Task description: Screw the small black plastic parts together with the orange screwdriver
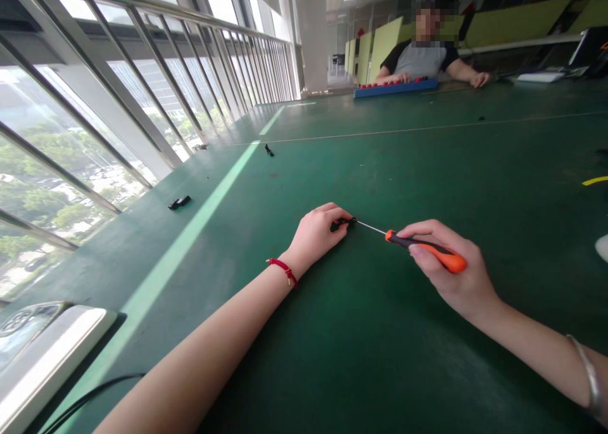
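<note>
My left hand (319,231) rests on the green table (361,332), its fingers closed round a small black part (341,223) that they partly hide. In my right hand (449,266) is a screwdriver (439,251) with an orange and black handle, held at a slant by thumb and fingers. Its thin metal shaft points left, and the tip meets the right end of the black part. Whether the tip sits in a screw is too small to tell.
Two more black pieces, one nearer (179,203) and one farther (269,150), lie to the left. A white device (71,358) with a black cable (95,389) stands at lower left. Metal railing (156,73) borders the left side. Across the table, a person (422,57) sits behind a blue tray (396,90).
</note>
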`<act>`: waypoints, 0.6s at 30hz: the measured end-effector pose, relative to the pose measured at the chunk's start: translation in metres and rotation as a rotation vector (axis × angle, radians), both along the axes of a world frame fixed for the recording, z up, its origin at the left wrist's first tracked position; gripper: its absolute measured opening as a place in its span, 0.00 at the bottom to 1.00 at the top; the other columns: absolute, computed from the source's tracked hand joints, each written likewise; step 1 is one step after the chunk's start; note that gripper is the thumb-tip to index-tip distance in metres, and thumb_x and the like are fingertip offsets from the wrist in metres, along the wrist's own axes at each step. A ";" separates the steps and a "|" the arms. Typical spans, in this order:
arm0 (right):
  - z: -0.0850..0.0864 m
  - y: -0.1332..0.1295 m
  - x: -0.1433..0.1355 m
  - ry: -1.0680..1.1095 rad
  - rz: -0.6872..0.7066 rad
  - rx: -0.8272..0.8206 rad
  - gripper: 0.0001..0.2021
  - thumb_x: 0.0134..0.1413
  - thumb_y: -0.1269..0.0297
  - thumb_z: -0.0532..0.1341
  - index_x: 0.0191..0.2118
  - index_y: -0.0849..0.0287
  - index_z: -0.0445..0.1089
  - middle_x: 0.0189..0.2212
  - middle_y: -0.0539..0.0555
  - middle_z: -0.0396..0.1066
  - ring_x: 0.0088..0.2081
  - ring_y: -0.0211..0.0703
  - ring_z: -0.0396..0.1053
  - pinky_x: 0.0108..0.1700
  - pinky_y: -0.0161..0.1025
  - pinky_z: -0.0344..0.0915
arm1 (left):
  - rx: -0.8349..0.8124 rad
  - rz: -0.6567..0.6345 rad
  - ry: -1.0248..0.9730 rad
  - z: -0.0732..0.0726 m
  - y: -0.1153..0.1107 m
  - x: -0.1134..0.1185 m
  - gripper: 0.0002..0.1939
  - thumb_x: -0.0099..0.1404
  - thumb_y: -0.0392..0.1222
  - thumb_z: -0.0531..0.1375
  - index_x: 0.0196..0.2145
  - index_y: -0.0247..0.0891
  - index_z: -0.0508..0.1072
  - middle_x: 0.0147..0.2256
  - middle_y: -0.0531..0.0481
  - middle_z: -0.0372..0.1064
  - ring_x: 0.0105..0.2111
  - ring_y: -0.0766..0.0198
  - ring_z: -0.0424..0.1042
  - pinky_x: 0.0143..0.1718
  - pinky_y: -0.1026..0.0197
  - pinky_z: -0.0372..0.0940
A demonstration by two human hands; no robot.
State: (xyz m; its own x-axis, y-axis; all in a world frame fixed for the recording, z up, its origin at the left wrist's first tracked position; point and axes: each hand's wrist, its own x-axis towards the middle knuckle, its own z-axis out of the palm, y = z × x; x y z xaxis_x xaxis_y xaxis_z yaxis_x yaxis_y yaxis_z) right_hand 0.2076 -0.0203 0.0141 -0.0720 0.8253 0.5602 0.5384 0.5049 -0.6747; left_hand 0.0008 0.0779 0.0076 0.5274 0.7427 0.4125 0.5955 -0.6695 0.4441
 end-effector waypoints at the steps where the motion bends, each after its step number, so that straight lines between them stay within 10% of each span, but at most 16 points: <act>1: 0.001 -0.001 -0.001 0.017 -0.012 -0.005 0.03 0.57 0.63 0.57 0.36 0.53 0.67 0.28 0.50 0.73 0.25 0.38 0.70 0.25 0.33 0.66 | 0.001 -0.007 0.004 0.000 0.000 0.000 0.11 0.61 0.34 0.55 0.38 0.40 0.76 0.39 0.51 0.73 0.35 0.66 0.72 0.39 0.64 0.67; 18: -0.001 -0.003 -0.004 0.111 -0.127 0.086 0.10 0.52 0.65 0.62 0.41 0.53 0.65 0.31 0.51 0.69 0.30 0.40 0.70 0.31 0.36 0.69 | -0.002 -0.012 0.033 0.002 -0.002 0.000 0.11 0.61 0.34 0.55 0.39 0.40 0.75 0.40 0.51 0.72 0.35 0.66 0.72 0.37 0.65 0.66</act>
State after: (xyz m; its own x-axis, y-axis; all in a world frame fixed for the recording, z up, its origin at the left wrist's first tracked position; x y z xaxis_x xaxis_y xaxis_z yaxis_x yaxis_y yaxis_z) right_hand 0.2039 -0.0233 0.0133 0.0961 0.7727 0.6275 0.5259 0.4958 -0.6911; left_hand 0.0012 0.0759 0.0096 0.5495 0.7373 0.3931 0.6019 -0.6756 0.4257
